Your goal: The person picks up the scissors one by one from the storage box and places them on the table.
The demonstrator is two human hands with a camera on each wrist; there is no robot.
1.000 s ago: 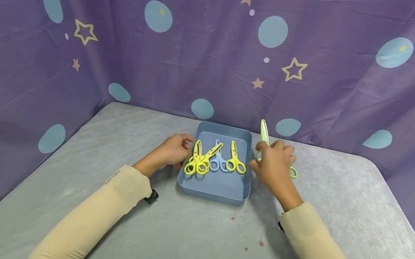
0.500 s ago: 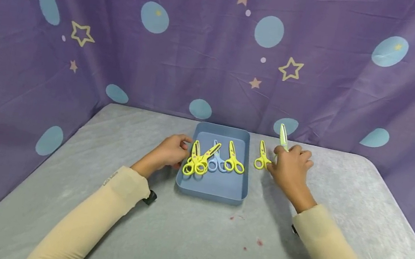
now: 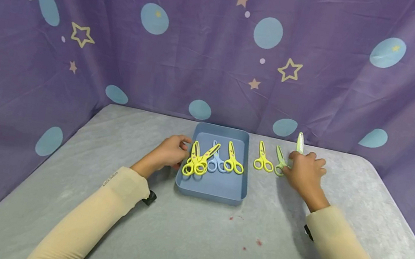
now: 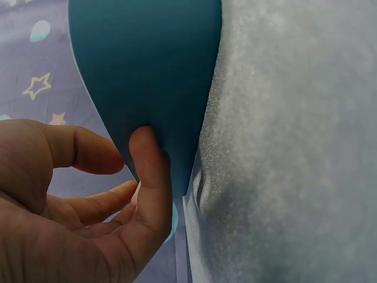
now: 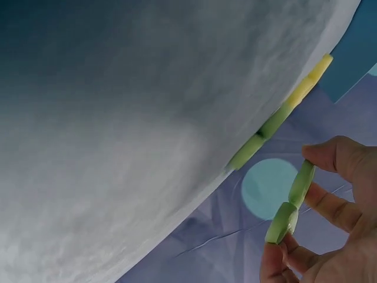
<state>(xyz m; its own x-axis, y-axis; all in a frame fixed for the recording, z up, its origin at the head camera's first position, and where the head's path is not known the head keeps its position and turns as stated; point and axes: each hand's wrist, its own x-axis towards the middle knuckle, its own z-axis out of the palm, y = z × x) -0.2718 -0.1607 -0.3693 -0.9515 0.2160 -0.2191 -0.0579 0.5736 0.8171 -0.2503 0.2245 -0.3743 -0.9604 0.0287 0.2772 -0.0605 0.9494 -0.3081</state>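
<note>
My left hand (image 3: 171, 150) rests at the left wall of the blue-grey tray (image 3: 212, 197); in the left wrist view a fingertip touches the tray's outer wall (image 4: 147, 53). Inside the tray lie several yellow scissors (image 3: 234, 166) and one blue pair of scissors (image 3: 213, 164). To the tray's right, my right hand (image 3: 306, 176) pinches light green scissors (image 3: 300, 143) by the handle loops, blades pointing away; the right wrist view shows the loops (image 5: 285, 223) edge-on between thumb and fingers. Just left of that hand, another green pair of scissors (image 3: 280, 161) lies on the table.
Yellow scissors (image 3: 262, 152) lie on the table between the tray and the green pair. A grey cloth covers the table (image 3: 189, 241), with small red marks (image 3: 259, 242) near the front. A purple patterned curtain (image 3: 183, 79) hangs behind its far edge.
My right hand has moved right, away from the tray, with the green scissors. The yellow scissors and the other green pair on the table have come into fuller view. The left hand stays at the tray.
</note>
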